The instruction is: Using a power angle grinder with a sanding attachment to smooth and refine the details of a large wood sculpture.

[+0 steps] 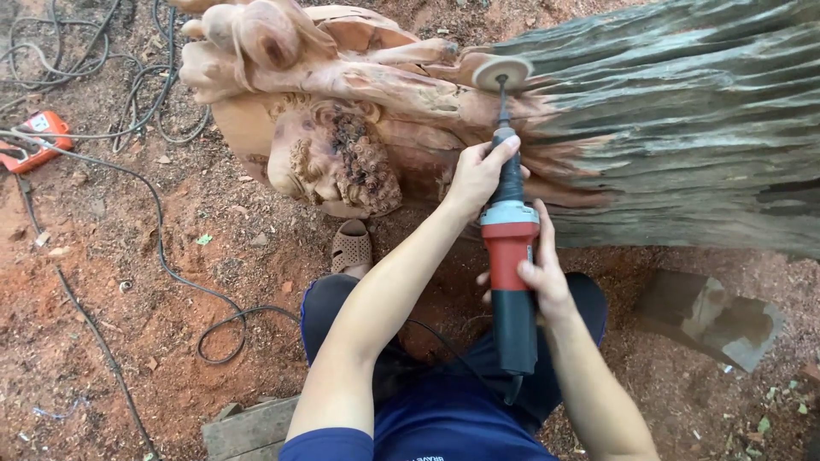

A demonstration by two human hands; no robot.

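Carved log (pixel 683 119), grey bark, reddish figure carving: directly ahead of both hands. Red-and-black die grinder (pixel 510 256), sanding disc (pixel 502 72) against the wood: left hand (pixel 478 175) wrapped around its neck, right hand (pixel 540 277) gripping the body. Orange rectangular device (pixel 34 141): far left, among cables (pixel 162 248).

Carved log (pixel 547 119) walls off ahead, cables (pixel 158 239) snake across dirt at left, open ground (pixel 683 401) at right.

2 hands (pixel 478 175) (pixel 542 277), prob. clenched
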